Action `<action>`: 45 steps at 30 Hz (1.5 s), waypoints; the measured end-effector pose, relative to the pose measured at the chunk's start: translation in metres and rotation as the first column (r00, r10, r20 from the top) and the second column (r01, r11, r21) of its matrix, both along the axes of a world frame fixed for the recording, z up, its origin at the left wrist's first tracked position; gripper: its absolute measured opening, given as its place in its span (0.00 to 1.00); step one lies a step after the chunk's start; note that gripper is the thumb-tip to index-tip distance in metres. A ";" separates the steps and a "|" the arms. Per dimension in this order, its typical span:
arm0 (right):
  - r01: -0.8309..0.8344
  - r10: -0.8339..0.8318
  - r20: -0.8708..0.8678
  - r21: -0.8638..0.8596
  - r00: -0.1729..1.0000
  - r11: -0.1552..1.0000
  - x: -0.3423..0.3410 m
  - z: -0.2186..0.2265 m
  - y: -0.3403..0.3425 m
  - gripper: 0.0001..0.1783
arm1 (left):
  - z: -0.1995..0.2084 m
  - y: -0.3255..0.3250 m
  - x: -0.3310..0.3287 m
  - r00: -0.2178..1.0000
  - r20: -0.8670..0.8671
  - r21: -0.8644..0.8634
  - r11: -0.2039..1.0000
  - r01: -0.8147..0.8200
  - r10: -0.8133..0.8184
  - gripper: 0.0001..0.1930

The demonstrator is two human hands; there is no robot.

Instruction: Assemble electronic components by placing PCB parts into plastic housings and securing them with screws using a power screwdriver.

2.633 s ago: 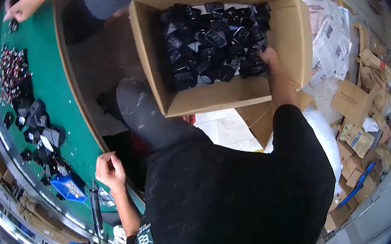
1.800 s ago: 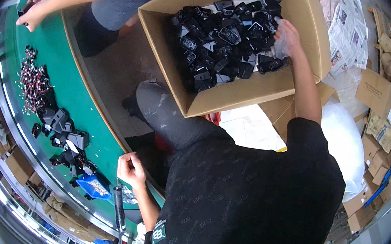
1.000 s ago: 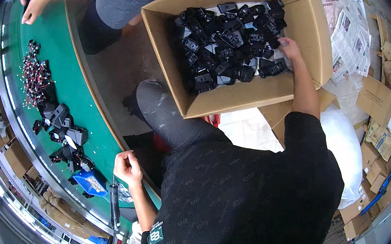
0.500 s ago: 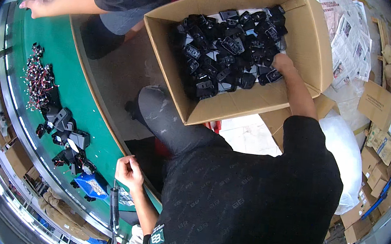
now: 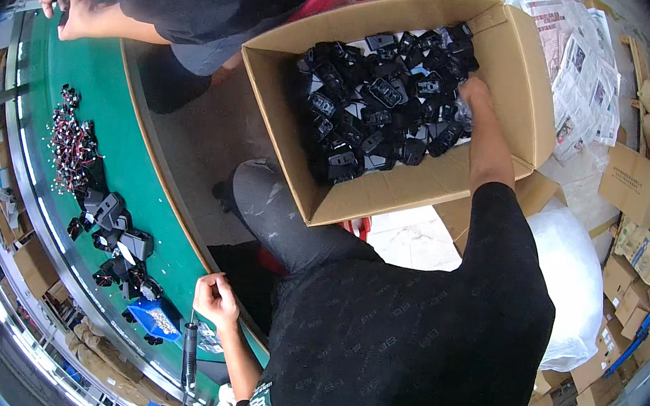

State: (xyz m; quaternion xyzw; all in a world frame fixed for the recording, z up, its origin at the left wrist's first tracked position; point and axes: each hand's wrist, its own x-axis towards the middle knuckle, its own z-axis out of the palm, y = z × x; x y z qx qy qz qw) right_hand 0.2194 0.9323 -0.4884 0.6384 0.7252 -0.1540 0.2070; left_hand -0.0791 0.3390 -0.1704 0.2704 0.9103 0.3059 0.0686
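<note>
My right hand [image 5: 474,92] is down among the black plastic parts [image 5: 383,113] in the cardboard box [image 5: 528,106], upper centre of frame; its grip I cannot tell. My left hand [image 5: 213,301], lower left, rests loosely curled and empty at the green table [image 5: 118,155] edge. I judge I'm picking; next comes lifting a part clear.

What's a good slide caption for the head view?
Right hand reaches into a cardboard box of black plastic parts; left hand rests by the green table.

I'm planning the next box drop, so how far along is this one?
Done: a few black parts lie on the green table. In hand: the right hand is in the cardboard box; the left hand rests at the table edge. Left: the box is mostly full.
</note>
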 end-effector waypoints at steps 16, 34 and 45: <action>-0.323 0.328 -0.136 0.056 0.935 0.945 -0.010 0.070 -0.036 0.17 | 0.005 0.000 0.001 0.997 -0.044 -0.046 0.998 0.053 -0.055 0.07; -0.227 0.212 -0.492 0.030 0.844 0.973 -0.066 0.014 0.071 0.21 | 0.003 -0.001 0.001 1.000 -0.031 -0.033 0.999 0.004 -0.005 0.05; -0.264 0.295 0.081 -0.272 0.952 0.925 -0.066 0.039 0.020 0.23 | 0.003 0.004 0.000 0.997 -0.061 -0.030 0.999 0.043 -0.044 0.07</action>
